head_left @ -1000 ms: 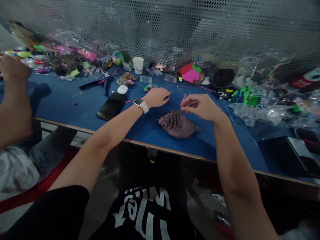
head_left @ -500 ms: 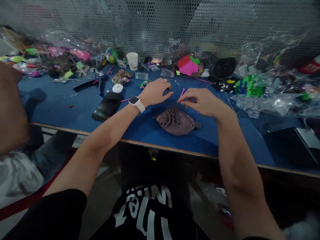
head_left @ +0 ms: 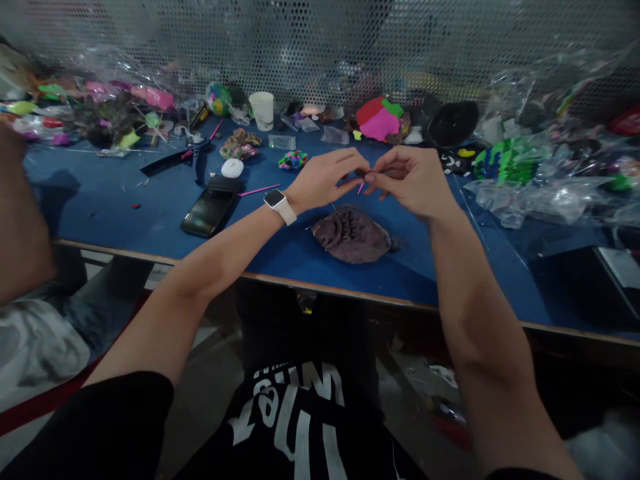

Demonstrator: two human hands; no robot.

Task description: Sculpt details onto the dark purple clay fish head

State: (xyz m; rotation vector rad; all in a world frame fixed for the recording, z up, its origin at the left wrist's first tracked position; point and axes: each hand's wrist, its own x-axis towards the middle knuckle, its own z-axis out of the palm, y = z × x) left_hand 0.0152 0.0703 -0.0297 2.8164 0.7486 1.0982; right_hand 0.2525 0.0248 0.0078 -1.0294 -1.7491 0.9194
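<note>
- The head camera sits at the wearer's eye level, looking forward and steeply down, past the black shirt (head_left: 215, 457) at the bottom of the frame.
- It faces across the blue surface (head_left: 110, 213) to the perforated screen (head_left: 320, 40) behind it, with the near edge crossing mid-frame.
- It is near enough to take in both forearms, with the left hand (head_left: 333, 175) and right hand (head_left: 413, 183) just above the middle.
- The view is wide, spanning the surface and some floor (head_left: 200, 373) below.
</note>
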